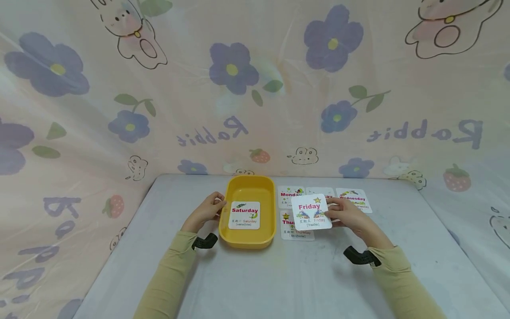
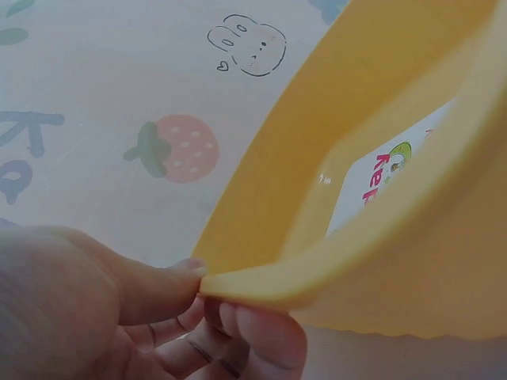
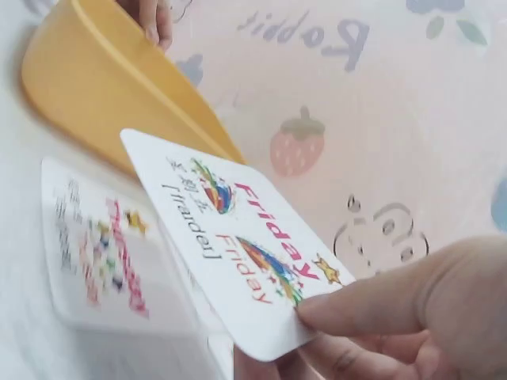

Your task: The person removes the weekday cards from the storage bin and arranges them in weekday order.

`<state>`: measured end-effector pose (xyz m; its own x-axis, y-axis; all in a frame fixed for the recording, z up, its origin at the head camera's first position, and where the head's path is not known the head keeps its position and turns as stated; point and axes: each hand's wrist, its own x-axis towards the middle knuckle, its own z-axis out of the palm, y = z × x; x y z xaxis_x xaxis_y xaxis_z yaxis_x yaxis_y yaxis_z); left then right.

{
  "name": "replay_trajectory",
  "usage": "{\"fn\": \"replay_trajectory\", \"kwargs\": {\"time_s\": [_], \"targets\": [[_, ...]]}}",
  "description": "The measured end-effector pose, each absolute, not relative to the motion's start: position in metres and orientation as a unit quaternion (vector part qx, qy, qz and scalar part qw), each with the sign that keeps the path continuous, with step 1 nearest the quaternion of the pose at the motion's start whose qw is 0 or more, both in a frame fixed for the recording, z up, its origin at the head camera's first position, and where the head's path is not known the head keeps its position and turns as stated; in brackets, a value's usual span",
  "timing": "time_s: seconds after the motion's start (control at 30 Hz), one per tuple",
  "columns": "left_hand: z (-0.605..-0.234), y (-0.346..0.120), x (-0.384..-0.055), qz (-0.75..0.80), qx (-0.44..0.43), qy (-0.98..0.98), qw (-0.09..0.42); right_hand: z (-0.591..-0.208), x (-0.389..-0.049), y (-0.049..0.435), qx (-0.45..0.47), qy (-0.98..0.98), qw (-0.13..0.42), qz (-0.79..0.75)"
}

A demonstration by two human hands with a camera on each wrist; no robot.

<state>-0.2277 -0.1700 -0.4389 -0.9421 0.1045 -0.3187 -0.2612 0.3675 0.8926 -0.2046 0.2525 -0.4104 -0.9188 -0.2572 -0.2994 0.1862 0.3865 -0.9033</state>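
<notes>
A square white card printed "Friday" in red (image 1: 309, 212) is pinched at its right edge by the thumb and fingers of the right hand (image 1: 352, 218), raised above the pale surface (image 1: 255, 283). It lies between that hand, the nearer one, and an oblong yellow tray (image 1: 251, 190) to its left, whose left rim is pinched by the left hand (image 1: 205, 213). In the head view, a white card printed "Thursday" (image 1: 298, 236) is partly covered by it. No clear long axis is shown by the square card; its top edge is pointed away, its print faced upward.
</notes>
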Motion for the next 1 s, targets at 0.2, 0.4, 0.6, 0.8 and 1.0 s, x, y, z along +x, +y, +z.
{"fn": "replay_trajectory", "kwargs": {"time_s": [0.2, 0.4, 0.6, 0.8, 1.0], "targets": [[-0.441, -0.169, -0.226, 0.563, -0.046, 0.81, 0.161, -0.427, -0.196, 0.284, 0.006, 0.824, 0.205, -0.528], [-0.444, -0.169, -0.227, 0.564, -0.047, 0.809, 0.158, -0.44, -0.195, 0.307, 0.032, 0.83, 0.212, -0.515], [-0.446, -0.17, -0.228, 0.569, -0.044, 0.806, 0.157, -0.452, -0.196, 0.316, 0.045, 0.837, 0.214, -0.501], [-0.445, -0.169, -0.227, 0.572, -0.042, 0.803, 0.161, -0.454, -0.196, 0.313, 0.048, 0.854, 0.198, -0.478], [-0.444, -0.172, -0.23, 0.57, -0.044, 0.805, 0.157, -0.457, -0.198, 0.308, 0.031, 0.875, 0.165, -0.455]]}}
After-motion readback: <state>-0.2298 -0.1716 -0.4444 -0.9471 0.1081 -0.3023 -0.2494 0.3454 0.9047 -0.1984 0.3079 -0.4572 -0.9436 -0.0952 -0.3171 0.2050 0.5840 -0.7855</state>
